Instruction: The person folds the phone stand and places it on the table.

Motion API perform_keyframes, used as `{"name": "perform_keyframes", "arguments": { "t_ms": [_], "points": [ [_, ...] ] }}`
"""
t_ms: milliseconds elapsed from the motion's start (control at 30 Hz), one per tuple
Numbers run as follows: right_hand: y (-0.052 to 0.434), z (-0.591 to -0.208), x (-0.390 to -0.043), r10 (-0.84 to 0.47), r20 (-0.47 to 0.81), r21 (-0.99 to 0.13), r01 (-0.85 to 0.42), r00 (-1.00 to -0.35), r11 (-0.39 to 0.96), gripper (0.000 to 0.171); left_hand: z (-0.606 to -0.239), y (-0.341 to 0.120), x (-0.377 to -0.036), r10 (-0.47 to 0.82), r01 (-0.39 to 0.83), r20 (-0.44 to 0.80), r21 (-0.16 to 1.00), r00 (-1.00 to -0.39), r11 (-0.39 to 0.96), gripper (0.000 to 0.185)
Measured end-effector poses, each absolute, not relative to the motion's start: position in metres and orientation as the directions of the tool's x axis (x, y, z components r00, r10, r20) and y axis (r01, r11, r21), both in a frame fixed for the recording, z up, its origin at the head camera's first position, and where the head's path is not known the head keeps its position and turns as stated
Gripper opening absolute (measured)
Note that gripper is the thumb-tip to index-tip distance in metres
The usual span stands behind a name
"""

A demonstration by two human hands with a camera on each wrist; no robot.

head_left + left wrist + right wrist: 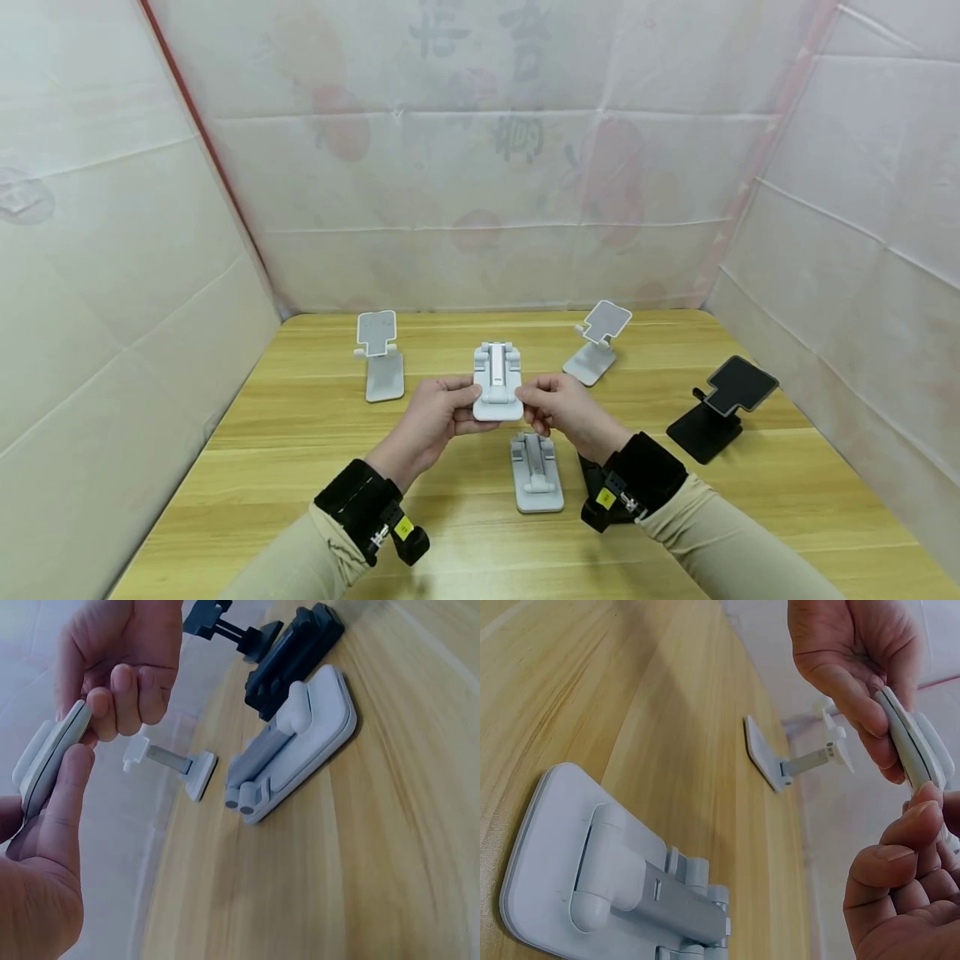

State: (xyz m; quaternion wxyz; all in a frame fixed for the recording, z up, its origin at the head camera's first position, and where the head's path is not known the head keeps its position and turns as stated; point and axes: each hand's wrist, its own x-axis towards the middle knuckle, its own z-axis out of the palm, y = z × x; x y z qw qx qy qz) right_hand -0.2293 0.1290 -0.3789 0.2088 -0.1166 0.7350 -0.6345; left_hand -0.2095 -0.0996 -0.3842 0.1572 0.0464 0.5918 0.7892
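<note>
A folded white phone stand (498, 407) is held up over the middle of the table, its hinge side facing me. My left hand (431, 421) grips its left edge, thumb on the front and fingers behind. At the opposite edge, my right hand (573, 412) pinches it between thumb and fingers; the right wrist view shows the other fingers curled. Below the hands, a second folded white phone stand (538, 492) lies on the table. A folded black phone stand (292, 664) lies beside that one, partly hidden under my right wrist in the head view.
Unfolded white phone stands stand at the back left (384, 382) and back right (588, 364) of the wooden table (262, 467). An unfolded black phone stand (705, 429) is at the right. Pale printed sheeting (487, 183) encloses the back and sides.
</note>
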Motion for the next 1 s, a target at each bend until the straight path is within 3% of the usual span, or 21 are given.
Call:
{"name": "perform_keyframes", "arguments": {
  "t_ms": [500,767,1000],
  "points": [
    [0.126,-0.386,-0.226,-0.484,-0.156,-0.977,0.063,-0.861,0.203,0.03,-0.38,-0.104,-0.213,0.16,-0.113,-0.144,0.976,-0.977,0.188,0.029],
    [0.129,-0.389,-0.226,-0.478,-0.187,-0.954,0.042,-0.858,0.297,0.028,-0.385,-0.11,-0.211,0.164,-0.132,-0.169,0.967,-0.972,0.218,0.025],
    [0.145,-0.38,-0.23,-0.388,-0.16,-0.945,0.028,-0.908,0.326,0.026,-0.397,-0.121,-0.205,0.187,-0.175,-0.219,0.958,-0.958,0.226,0.024]
  ]
}}
